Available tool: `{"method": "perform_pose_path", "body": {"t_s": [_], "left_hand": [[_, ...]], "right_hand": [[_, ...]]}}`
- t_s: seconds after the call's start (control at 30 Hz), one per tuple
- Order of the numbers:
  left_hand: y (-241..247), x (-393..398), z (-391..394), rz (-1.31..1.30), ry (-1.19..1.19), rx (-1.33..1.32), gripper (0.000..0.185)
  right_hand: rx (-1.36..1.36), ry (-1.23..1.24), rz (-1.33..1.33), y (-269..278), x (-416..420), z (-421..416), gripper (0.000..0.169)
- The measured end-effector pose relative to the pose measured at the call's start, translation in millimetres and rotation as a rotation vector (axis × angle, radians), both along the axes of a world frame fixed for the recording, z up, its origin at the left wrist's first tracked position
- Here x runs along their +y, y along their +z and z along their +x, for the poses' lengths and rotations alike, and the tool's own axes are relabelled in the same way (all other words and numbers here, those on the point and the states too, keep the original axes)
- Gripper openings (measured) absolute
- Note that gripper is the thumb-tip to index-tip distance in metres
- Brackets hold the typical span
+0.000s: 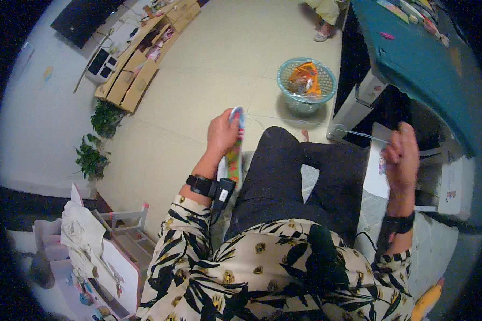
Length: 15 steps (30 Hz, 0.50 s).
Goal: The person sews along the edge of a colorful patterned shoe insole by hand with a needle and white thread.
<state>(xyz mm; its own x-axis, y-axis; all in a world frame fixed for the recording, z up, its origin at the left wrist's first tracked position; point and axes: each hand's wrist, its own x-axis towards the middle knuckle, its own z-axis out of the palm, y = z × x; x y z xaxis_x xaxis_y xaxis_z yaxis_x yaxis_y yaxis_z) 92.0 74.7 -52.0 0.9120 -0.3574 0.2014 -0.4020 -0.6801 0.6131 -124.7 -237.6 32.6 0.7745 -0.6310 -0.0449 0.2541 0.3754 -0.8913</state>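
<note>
My left hand [221, 131] grips a long flat piece with a rounded end and a pale edge, which looks like a patterned insole [233, 160], in green, red and blue. From it a thin pale thread [345, 130] runs taut over the floor and my knees to the right. At its other end my right hand [402, 154] is raised with bent fingers closed on the thread. Whether a needle is between those fingers cannot be made out. Dark trousers [265, 180] cover my lap beneath.
A teal mesh waste basket [286, 86] with orange wrappers stands ahead. To the right is a table with a teal cloth [417, 60]. A wooden cabinet [144, 76], potted plants [91, 160] and a cloth-draped white chair [120, 273] are on the left. Another person's leg [325, 20] shows at the top.
</note>
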Motion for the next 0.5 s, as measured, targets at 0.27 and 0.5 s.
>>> {"method": "perform_pose_path", "body": {"t_s": [0.27,0.5], "left_hand": [[-40.4,94.9,46.5,0.447,0.341,-0.021,0.023],[12.8,-5.0,-18.2,-0.712,-0.027,0.593,0.019]], "right_hand": [[0.247,-0.730,-0.084,-89.0,-148.7,-94.8,0.014],[0.366,-0.222,-0.182,-92.6,-44.1,-22.6,0.016]]}}
